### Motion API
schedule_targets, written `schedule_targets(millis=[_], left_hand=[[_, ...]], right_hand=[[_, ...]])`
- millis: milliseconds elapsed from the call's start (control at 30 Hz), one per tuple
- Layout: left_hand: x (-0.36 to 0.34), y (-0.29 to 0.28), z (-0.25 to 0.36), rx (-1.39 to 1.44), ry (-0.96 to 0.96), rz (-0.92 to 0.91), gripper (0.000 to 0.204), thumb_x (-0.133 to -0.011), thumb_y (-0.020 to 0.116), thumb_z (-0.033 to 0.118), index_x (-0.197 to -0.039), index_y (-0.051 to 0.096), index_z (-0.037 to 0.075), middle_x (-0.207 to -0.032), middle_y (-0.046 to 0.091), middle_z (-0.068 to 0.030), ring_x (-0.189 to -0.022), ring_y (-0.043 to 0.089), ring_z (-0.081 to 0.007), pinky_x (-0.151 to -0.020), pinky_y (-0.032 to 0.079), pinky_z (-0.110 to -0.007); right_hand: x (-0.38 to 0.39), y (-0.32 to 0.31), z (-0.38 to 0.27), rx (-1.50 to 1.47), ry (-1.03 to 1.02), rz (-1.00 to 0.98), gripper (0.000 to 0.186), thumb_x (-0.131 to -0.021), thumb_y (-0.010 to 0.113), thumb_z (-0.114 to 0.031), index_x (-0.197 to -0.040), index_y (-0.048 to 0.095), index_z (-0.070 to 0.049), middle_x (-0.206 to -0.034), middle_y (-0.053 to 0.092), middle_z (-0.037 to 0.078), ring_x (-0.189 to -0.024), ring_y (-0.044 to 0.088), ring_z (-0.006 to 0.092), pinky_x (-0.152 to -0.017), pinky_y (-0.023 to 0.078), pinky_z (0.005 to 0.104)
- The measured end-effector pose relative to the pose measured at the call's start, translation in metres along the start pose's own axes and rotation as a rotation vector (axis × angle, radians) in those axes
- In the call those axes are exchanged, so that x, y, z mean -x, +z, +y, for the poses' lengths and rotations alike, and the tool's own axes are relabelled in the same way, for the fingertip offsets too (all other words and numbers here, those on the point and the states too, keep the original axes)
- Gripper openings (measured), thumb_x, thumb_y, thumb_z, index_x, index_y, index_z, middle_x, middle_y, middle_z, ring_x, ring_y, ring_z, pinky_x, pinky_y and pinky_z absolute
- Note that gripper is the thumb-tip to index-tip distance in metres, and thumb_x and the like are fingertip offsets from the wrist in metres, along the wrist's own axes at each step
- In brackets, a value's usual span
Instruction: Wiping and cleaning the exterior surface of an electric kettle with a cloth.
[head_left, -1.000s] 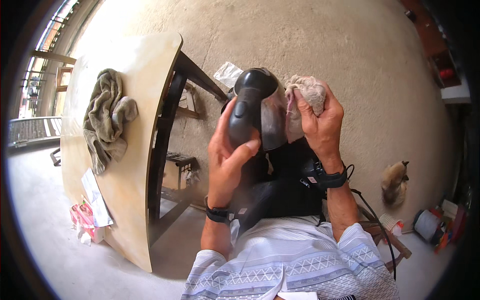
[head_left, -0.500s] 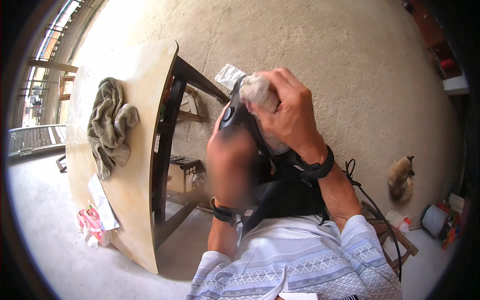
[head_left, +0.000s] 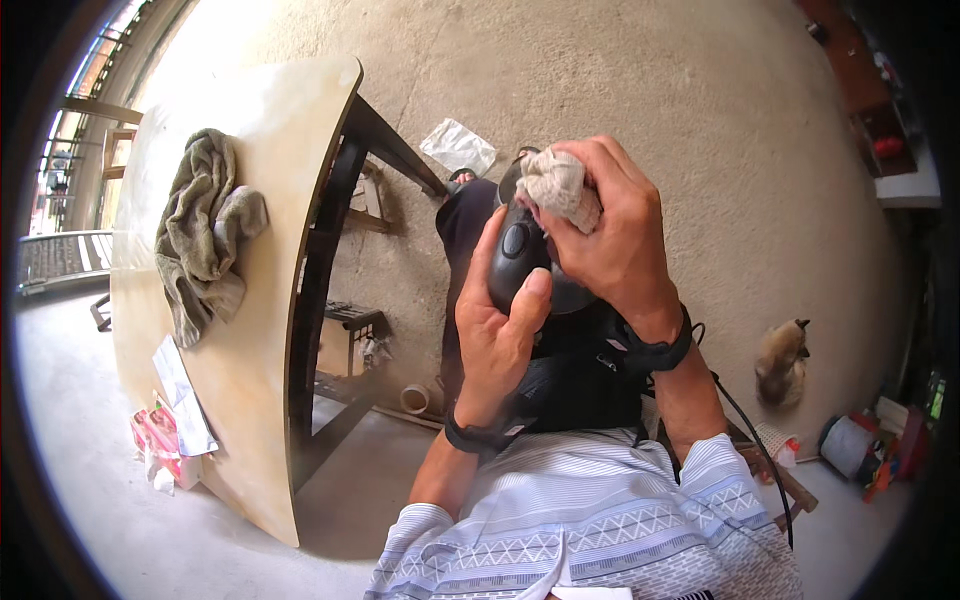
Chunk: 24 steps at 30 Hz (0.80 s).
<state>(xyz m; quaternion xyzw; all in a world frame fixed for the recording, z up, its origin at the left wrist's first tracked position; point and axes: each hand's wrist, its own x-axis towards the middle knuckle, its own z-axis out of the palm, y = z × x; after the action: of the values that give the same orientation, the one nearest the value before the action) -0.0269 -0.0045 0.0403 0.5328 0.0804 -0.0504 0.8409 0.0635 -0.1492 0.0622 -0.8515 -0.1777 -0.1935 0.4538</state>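
Note:
Over my lap, my left hand (head_left: pixel 497 335) grips a glossy black rounded object (head_left: pixel 515 268) with an oval button on its top; its exact kind cannot be made out. The fingers lie along its left side and the thumb rests on the near end. My right hand (head_left: pixel 628 235) is closed on a bunched cream cloth (head_left: pixel 553 185), pressed against the far part of the black object and hiding some of it. Each wrist wears a black band. More dark material (head_left: pixel 590 385) lies across my lap beneath the hands.
At the left stands a pale table (head_left: pixel 265 400) with a crumpled olive towel (head_left: pixel 208 220), a white sheet (head_left: pixel 183 400) and a pink-and-white packet (head_left: pixel 155 435). A white bag or paper (head_left: pixel 458 146) lies on the floor. At the right sit a cat (head_left: pixel 782 363) and a black cable (head_left: pixel 765 430).
The black object and my left hand have shifted right and turned, showing my thumb and the button more plainly. The cloth has moved right with my right hand. The cat's head has turned.

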Motion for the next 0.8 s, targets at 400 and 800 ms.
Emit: schedule_targets(millis=[400,800], left_hand=[[-0.005,0.006,-0.001,-0.265,0.121,-0.028,0.063,-0.104,0.069,0.012,-0.162,0.047,0.004,-0.088,0.061,0.0048,-0.066,0.05,-0.0009,-0.057,0.039,-0.018],[-0.008,-0.005,-0.003,-0.496,0.258,-0.102,0.066,-0.1,0.077,0.017,-0.158,0.05,0.001,-0.104,0.076,-0.0176,-0.09,0.073,-0.0173,-0.085,0.057,-0.033]], right_hand=[[0.01,-0.022,-0.001,0.035,-0.07,0.047,0.035,-0.08,0.081,0.005,-0.113,0.07,-0.001,-0.107,0.068,0.013,-0.094,0.073,0.0315,-0.078,0.06,0.0367],[-0.031,-0.025,0.004,0.127,-0.355,-0.207,0.022,-0.089,0.068,-0.002,-0.111,0.071,0.0,-0.105,0.071,0.019,-0.095,0.069,0.0432,-0.084,0.055,0.0514]])
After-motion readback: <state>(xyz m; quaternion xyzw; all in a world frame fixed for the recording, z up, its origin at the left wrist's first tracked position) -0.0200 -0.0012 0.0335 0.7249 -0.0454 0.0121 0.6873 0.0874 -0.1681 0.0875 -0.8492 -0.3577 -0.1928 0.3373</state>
